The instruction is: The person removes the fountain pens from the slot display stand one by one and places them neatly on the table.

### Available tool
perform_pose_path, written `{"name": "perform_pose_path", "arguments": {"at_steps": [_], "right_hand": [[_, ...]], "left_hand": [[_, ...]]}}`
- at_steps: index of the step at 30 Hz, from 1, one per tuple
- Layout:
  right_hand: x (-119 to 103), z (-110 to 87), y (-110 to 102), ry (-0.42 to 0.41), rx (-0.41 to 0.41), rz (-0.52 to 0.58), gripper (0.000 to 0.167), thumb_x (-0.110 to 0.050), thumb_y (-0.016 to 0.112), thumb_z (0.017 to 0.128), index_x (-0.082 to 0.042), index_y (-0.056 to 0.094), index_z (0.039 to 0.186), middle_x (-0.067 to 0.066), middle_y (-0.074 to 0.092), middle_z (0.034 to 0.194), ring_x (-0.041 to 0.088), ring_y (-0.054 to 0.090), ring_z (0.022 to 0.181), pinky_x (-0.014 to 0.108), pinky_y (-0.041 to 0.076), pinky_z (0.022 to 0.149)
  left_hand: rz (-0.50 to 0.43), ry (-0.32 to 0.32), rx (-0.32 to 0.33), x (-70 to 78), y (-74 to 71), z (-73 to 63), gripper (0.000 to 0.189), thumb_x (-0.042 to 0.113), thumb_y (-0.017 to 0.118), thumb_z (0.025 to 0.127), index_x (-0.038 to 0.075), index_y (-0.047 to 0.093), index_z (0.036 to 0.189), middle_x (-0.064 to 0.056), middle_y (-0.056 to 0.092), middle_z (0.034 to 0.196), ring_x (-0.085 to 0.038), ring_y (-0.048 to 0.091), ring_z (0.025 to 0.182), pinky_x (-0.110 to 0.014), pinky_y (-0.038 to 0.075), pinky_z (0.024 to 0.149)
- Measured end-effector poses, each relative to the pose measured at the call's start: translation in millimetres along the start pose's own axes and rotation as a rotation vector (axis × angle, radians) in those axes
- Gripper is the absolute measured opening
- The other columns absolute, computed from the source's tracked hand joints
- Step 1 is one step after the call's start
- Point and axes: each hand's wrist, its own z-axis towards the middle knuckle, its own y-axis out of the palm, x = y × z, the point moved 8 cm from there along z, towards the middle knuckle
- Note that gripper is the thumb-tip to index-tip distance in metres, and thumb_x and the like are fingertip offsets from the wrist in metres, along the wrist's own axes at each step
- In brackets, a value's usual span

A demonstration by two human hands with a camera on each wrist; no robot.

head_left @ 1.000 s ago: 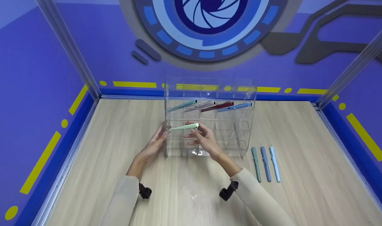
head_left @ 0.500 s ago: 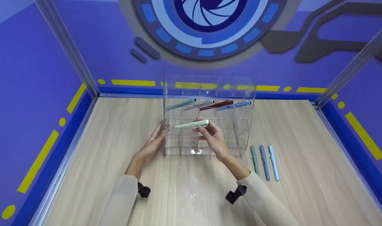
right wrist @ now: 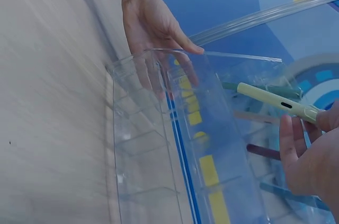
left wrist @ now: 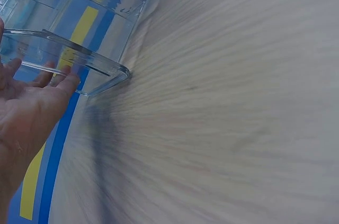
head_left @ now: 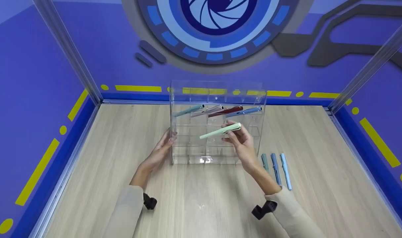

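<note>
A pale green capped pen (head_left: 216, 132) is pinched between the thumb and fingers of my right hand (head_left: 245, 147), in front of the rack. It slants with its clip end up to the right. My left hand (head_left: 158, 151) rests against the left side of the clear acrylic pen rack (head_left: 217, 160); its fairly straight fingers (right wrist: 142, 73) show through the panel in the right wrist view. In an upper row lie a teal pen (head_left: 189, 110), a pale pinkish pen (head_left: 216, 109), a dark red pen (head_left: 225, 111) and a blue pen (head_left: 244, 111).
Right of the rack on the wooden table (head_left: 121, 132) lie a green pen (head_left: 264, 162), a slate-blue pen (head_left: 275, 168) and a light blue pen (head_left: 286, 170) side by side. My right forearm overlaps the green one. Blue printed panels (head_left: 39, 99) with metal posts enclose the table.
My right hand has moved right with the pale green pen, from the rack's left columns toward its right side, and the pen tilts more. My left hand stays at the rack's side.
</note>
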Motion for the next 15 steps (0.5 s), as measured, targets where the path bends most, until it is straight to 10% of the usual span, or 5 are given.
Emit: {"name": "perform_pose_path", "arguments": {"at_steps": [7,15], "right_hand": [[-9,-15.4,-41,-0.005,0.013,0.018,0.046,-0.013,0.045,0.11,0.002,0.033,0.153,-0.005,0.063,0.123,0.009,0.066,0.119,0.029,0.053,0.109],[-7,-27.0,-108,0.091,0.136,-0.051,0.051,-0.022,0.042,0.112,-0.006,0.029,0.158,-0.004,0.056,0.11,0.008,0.064,0.102,0.024,0.059,0.091]], "left_hand": [[0.019,0.011,0.005,1.0,0.2,0.7,0.072,0.051,0.041,0.108,0.032,0.003,0.166,-0.002,0.007,0.175,-0.029,0.002,0.162,-0.051,0.0,0.132],[0.043,-0.007,0.02,0.8,-1.3,-0.6,0.069,0.049,0.041,0.109,0.034,0.004,0.165,-0.001,0.003,0.175,-0.029,0.0,0.162,-0.053,0.0,0.132]]}}
